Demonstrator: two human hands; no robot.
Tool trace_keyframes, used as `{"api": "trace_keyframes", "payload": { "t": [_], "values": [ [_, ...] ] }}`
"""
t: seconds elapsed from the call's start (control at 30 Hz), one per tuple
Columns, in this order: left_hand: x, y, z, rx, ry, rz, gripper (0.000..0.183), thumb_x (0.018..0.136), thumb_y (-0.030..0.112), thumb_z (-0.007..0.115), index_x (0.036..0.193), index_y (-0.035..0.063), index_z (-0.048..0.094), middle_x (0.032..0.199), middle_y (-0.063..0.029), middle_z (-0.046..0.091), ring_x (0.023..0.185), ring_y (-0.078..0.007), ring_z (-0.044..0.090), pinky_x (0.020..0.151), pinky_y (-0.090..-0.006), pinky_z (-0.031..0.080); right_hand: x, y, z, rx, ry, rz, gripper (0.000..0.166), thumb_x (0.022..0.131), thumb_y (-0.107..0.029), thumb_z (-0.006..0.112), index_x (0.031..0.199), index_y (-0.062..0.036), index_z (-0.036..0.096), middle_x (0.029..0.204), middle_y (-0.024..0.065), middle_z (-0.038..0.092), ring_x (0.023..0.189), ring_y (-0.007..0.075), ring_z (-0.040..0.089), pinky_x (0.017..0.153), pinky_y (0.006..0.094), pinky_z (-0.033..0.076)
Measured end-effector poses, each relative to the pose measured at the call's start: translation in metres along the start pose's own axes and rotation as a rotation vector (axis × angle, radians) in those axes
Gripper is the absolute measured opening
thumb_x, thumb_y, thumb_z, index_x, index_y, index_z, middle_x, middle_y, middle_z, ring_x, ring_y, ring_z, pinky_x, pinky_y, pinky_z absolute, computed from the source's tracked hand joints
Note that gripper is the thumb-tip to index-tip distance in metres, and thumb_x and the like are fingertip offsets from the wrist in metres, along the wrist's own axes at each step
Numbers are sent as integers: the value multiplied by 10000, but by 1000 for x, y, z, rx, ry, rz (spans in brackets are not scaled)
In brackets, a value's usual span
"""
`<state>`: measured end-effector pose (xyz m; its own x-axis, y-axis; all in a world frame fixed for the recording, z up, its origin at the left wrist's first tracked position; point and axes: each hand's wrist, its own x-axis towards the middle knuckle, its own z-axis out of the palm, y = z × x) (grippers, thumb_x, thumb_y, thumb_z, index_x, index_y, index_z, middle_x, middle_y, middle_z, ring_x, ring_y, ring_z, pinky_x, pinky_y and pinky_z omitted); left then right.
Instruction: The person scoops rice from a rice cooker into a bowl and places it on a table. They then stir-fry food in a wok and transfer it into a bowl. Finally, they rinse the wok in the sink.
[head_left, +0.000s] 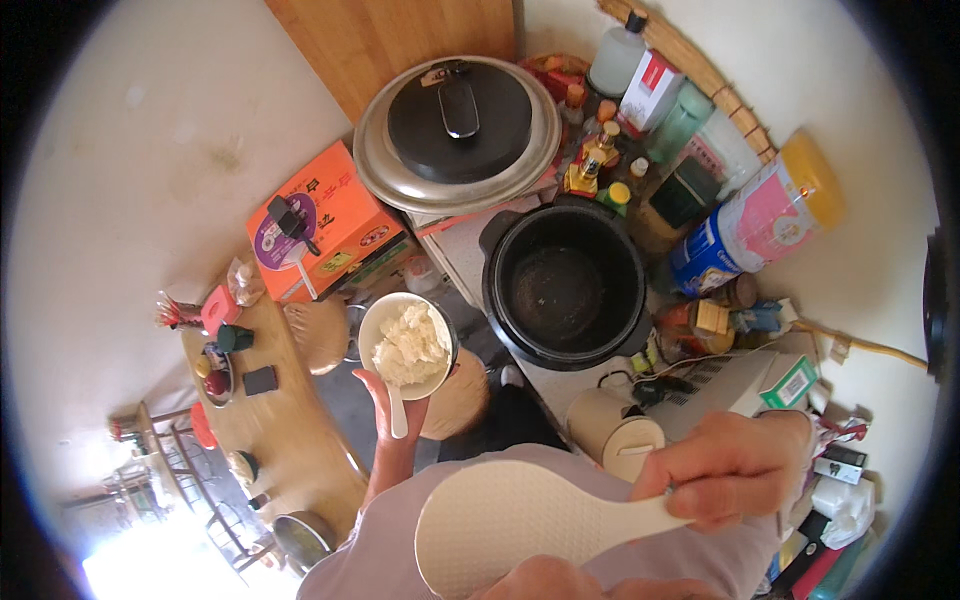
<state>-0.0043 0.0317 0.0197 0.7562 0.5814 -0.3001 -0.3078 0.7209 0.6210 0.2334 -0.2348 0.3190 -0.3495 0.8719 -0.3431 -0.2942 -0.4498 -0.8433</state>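
In my left hand is a bowl, white inside, with a mound of cooked rice. A white spoon rests in it, its handle over the rim towards me. My right hand grips the handle of a white, dimpled rice paddle, held flat before my chest. Blurred skin at the bottom edge covers part of the blade. Beyond my hands stands a lidless black cooker with a dark inner pot. A black lid lies on a wide round metal piece behind it.
Bottles and a tall canister crowd the wall side. Nearer stands a cream kettle-like vessel. At left are an orange carton and a wooden table with dishes. Round stools stand below.
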Motion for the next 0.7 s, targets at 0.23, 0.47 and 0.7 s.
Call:
{"api": "trace_keyframes", "payload": {
  "t": [0.23,0.47,0.7],
  "values": [
    [-11,8,-7,56,62,-24,804,938,683,343,1511,126,262,1512,-86,378,1359,-289,418,1095,-541,370,-3,26,-11,125,98,-169,321,1018,-134,425,1252,67,513,641,-5,548,525,53,517,476,201,354],
    [-18,1,-16,53,126,-30,805,935,685,346,1511,127,263,1510,-86,380,1356,-288,420,1089,-543,375,24,45,-73,-268,727,82,224,990,-103,456,1041,29,630,583,15,545,523,103,575,468,265,414],
    [-17,-9,-19,26,141,-54,807,933,687,349,1511,129,264,1508,-86,382,1354,-288,423,1084,-545,379,117,204,-206,-1687,1098,420,185,836,-83,564,970,30,624,770,147,660,697,274,698,606,347,570]
  ]
}}
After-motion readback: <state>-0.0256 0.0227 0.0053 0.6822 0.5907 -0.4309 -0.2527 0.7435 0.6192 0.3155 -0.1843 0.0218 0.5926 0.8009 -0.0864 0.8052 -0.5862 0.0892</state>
